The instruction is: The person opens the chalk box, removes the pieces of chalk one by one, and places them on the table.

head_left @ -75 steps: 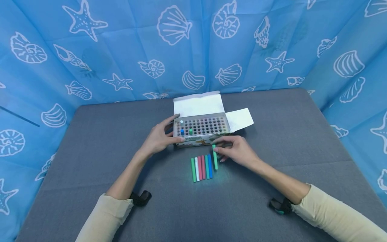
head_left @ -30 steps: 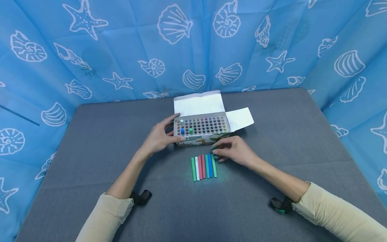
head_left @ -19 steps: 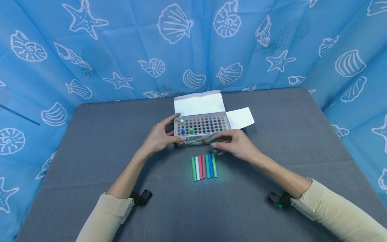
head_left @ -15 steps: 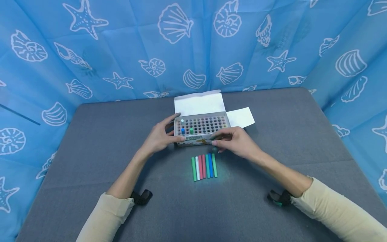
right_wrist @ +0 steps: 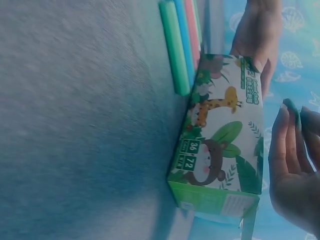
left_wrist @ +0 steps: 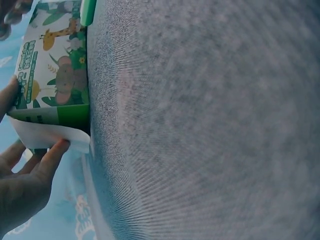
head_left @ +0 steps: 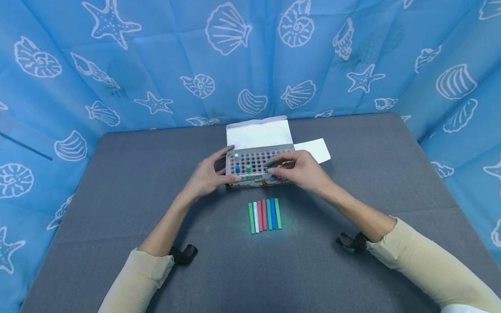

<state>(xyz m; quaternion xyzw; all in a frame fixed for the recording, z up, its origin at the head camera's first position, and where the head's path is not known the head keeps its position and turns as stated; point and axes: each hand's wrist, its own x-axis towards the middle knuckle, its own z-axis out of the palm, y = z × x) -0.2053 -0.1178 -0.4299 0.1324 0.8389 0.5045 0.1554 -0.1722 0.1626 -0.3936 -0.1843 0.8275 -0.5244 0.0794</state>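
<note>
An opened chalk box [head_left: 250,183] with animal pictures stands near the table's far side. Its perforated top shows rows of holes; a white chalk [head_left: 236,157], a blue chalk [head_left: 237,168] and a green chalk [head_left: 248,168] stick up at the left. My left hand [head_left: 205,176] holds the box's left end, thumb in front and fingers behind. Over the right half of the holes hovers my right hand [head_left: 299,169], its fingers loosely bent with no chalk visible between them. The right wrist view shows dusty green fingertips [right_wrist: 291,106] above the box edge.
Several chalk sticks [head_left: 264,215], green, white, pink and blue, lie side by side in front of the box. A white lid [head_left: 259,134] stands raised behind, and a side flap [head_left: 315,150] sticks out right. A blue shell-patterned curtain [head_left: 168,65] surrounds the grey table [head_left: 156,148].
My right hand laid a light green chalk at the row's right end, let go, then moved up and left over the box's holes. My left hand stayed on the box.
</note>
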